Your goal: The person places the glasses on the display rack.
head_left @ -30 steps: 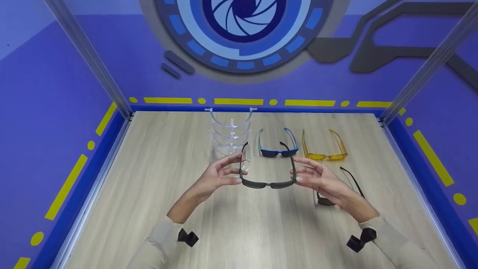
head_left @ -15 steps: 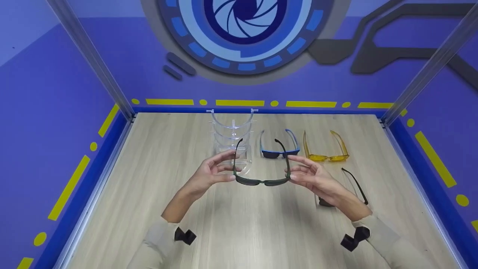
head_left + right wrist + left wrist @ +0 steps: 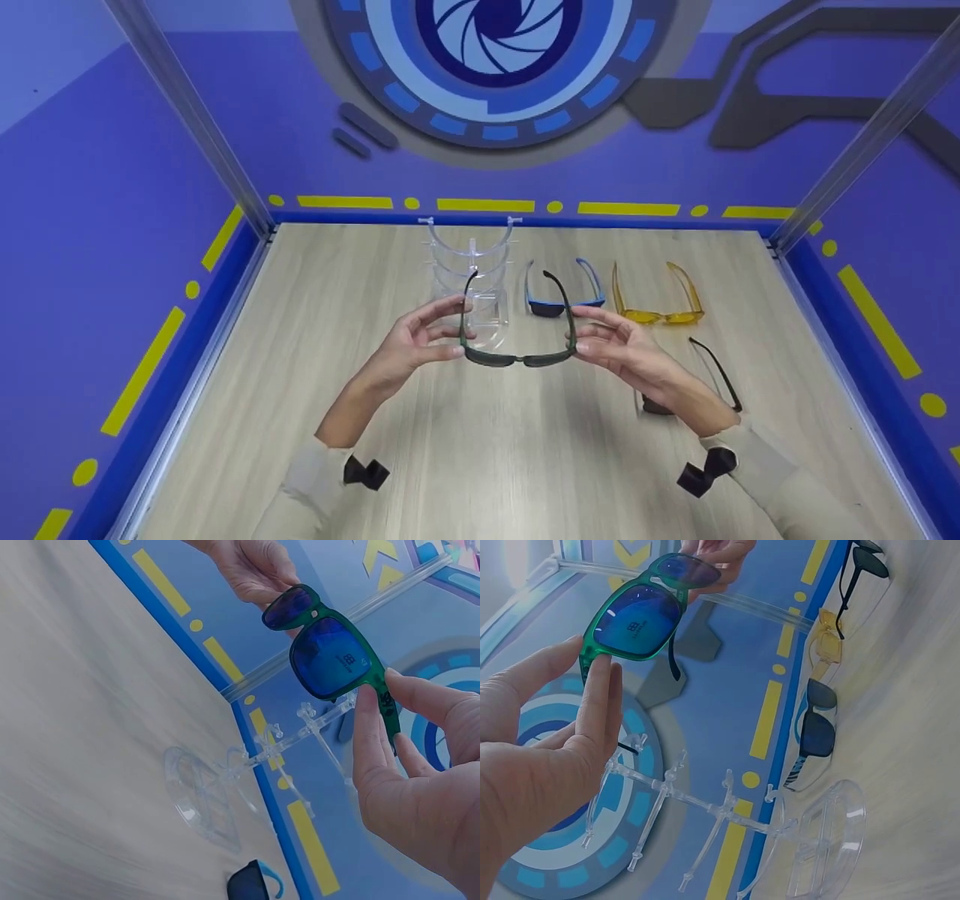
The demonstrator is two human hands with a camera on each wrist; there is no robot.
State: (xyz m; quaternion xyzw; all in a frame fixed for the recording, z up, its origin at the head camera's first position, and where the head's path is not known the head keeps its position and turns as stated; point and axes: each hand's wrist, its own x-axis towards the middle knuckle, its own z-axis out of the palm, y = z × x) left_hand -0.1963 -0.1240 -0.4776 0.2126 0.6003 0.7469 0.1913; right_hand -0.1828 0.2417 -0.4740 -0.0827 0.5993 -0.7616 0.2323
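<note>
Between both hands hangs a pair of green-framed sunglasses with dark bluish lenses and its temples unfolded toward the back. My left hand pinches the left hinge end between thumb and fingers; my right hand pinches the right end likewise. The left wrist view shows the lenses of the green sunglasses held up above the table. Just behind them stands a clear plastic glasses stand with several curved crossbars on an upright post. The right wrist view shows the stand with its rounded base on the table.
Blue-and-black sunglasses and yellow glasses lie unfolded right of the stand. Black glasses lie nearer, partly hidden by the right hand and forearm. Blue panels and metal posts border the wooden table.
Both hands have carried the green sunglasses left and slightly farther back, so they now line up more closely with the stand. The grip stays the same, and the other glasses keep their places.
</note>
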